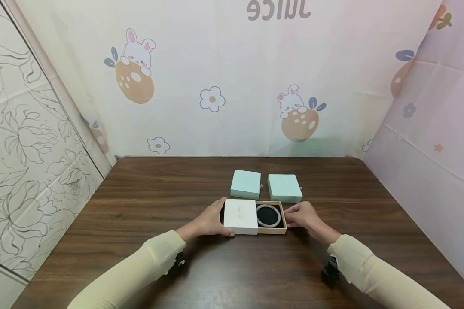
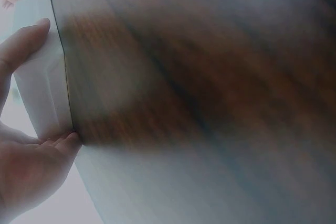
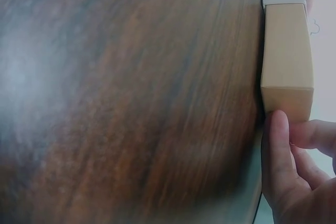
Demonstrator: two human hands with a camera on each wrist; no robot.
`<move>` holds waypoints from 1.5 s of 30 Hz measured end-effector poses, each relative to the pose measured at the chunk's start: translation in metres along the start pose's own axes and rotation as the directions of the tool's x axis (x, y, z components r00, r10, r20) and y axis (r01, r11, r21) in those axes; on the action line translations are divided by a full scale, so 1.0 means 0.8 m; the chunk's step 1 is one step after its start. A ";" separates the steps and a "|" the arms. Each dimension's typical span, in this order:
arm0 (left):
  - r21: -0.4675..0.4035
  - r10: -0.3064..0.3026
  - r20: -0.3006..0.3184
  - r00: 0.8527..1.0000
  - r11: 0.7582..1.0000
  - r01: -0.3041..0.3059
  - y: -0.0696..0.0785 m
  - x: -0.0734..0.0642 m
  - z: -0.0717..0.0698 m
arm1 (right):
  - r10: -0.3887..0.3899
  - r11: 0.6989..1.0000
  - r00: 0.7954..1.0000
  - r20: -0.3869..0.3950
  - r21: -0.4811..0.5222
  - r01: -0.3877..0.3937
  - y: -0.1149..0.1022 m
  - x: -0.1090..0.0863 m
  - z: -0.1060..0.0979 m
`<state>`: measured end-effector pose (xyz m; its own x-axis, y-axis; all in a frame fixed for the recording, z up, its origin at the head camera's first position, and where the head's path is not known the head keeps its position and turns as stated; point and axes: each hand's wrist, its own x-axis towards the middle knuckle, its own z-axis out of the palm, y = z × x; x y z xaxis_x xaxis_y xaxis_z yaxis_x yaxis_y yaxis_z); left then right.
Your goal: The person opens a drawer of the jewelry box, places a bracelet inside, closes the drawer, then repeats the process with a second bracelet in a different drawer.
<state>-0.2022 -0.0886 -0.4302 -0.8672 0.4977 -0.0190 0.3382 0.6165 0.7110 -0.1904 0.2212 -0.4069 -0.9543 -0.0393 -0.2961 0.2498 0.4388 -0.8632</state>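
Observation:
A white box sleeve (image 1: 240, 213) with small gold lettering lies flat on the table. My left hand (image 1: 209, 219) grips it from the left, thumb on the near side and fingers at the far side. From its right end sticks out a tan-edged drawer (image 1: 272, 231), lined in black. A pale, clear-looking bangle (image 1: 279, 216) lies in it. With thumb and fingers, my right hand (image 1: 303, 216) pinches at the drawer's outer end; any pull tab there is hidden. In the right wrist view, fingertips (image 3: 279, 121) touch the tan end face (image 3: 287, 100).
Two pale mint boxes, one on the left (image 1: 246, 183) and one on the right (image 1: 284, 187), stand just behind the white one. Each shows a small tab on its right side. The dark wood table (image 1: 158, 184) meets printed curtains (image 1: 247, 124) at the back.

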 end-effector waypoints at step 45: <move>0.002 0.004 0.003 1.000 1.000 -0.004 -0.003 0.000 0.000 | -0.032 0.999 0.999 -0.011 0.024 0.032 -0.026 0.006 0.065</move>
<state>-0.2027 -0.0898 -0.4317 -0.8650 0.5014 -0.0183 0.3419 0.6157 0.7100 -0.1917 0.1651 -0.4114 -0.9636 -0.0430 -0.2638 0.2228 0.4157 -0.8818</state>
